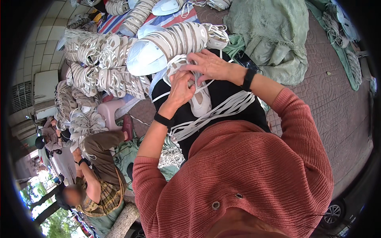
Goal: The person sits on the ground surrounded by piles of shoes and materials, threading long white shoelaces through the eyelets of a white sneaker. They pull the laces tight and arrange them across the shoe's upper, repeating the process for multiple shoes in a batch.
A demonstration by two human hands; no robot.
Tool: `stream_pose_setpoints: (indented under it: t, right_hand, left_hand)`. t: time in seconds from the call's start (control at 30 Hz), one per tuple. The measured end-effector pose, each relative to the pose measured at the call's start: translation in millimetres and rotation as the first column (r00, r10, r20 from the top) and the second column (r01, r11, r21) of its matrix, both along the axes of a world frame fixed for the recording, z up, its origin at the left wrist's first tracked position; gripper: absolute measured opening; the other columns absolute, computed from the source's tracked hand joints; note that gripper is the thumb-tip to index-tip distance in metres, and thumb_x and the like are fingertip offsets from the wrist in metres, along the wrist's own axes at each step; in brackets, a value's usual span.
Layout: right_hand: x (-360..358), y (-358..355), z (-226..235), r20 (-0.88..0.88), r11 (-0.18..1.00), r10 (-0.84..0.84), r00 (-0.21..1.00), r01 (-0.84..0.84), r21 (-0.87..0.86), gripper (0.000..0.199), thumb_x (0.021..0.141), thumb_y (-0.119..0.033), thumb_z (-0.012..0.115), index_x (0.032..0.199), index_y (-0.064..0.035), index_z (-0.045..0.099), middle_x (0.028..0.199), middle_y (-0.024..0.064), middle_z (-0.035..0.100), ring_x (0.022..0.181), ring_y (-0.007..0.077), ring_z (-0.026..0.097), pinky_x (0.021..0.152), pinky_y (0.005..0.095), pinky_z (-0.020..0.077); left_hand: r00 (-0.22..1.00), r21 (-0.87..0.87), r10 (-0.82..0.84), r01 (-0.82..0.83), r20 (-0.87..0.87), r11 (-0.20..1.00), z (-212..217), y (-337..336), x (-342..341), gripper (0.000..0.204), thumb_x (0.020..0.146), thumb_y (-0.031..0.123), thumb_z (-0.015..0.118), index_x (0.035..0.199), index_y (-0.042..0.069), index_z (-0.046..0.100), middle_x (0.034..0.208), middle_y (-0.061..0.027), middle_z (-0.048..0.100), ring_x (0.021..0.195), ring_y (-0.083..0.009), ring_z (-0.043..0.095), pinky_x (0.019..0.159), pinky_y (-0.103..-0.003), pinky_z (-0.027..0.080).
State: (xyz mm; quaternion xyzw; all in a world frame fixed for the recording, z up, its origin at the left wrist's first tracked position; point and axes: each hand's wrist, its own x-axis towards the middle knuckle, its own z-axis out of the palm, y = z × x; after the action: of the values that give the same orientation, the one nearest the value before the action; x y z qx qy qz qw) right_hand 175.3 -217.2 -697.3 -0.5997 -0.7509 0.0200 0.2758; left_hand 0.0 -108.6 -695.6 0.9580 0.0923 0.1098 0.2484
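Rows of white-and-tan lace-up sneakers (99, 47) pile up at left. Next, a tightly nested line of white-and-tan shoes (176, 41), just beyond the hands. Thin white lace end (160, 96) hangs loose beside the left hand (181, 88), fingers curled in at the eyelets. White-and-beige mesh shoe (201, 101) sits on the black-covered lap, toe toward wearer; I'd call it part-laced, tying-off not done. Right hand (212, 66) bends over the same eyelets. Can't tell what either pinches; fingers hide it. Long white lace hank (234, 106) across lap: plenty left, I'd judge.
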Motion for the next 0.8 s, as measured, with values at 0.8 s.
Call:
stream_pose_setpoints:
  t: [0.8]
  right_hand:
    - [-4.9,-6.5,0.7,-0.01,0.992,0.103,0.995,-0.103,-0.076,0.02,0.086,-0.02,0.063,0.105,-0.0127,0.059,0.098,0.0076,0.05,0.091,0.0236,0.054,0.082,0.0377,0.0393]
  left_hand:
    - [0.403,0.691,0.567,-0.51,0.718,-0.512,385.6,336.1,-439.6,0.023,0.081,0.023,0.056,0.091,0.004,0.063,0.091,-0.0131,0.061,0.085,-0.0326,0.065,0.06,-0.047,0.052]
